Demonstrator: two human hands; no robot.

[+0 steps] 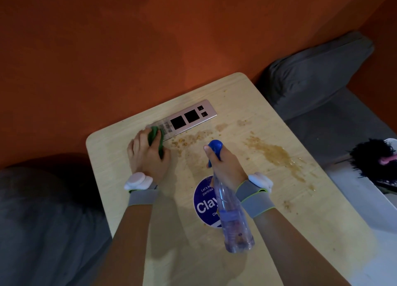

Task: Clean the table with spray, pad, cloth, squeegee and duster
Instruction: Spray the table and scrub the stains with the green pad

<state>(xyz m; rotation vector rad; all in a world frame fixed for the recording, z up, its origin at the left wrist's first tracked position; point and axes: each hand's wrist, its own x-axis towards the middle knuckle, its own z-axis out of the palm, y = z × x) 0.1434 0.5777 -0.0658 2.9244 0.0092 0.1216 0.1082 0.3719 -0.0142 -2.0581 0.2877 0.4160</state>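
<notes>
While the left hand [148,156] holds a green pad [156,140] down on the table [300,232], fingers curled round it at the end of the metal socket plate [190,117], the right hand [226,167] grips the spray bottle [235,223] above a round blue sticker [203,202]. Brown mess [277,154] lies further right. A black duster [373,159] sits past the table's right edge.

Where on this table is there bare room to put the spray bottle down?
Near right: bare wood between the spray bottle and the table edge, this side of the brown spill. The middle is crowded with crumbs, from socket panel to sticker.
</notes>
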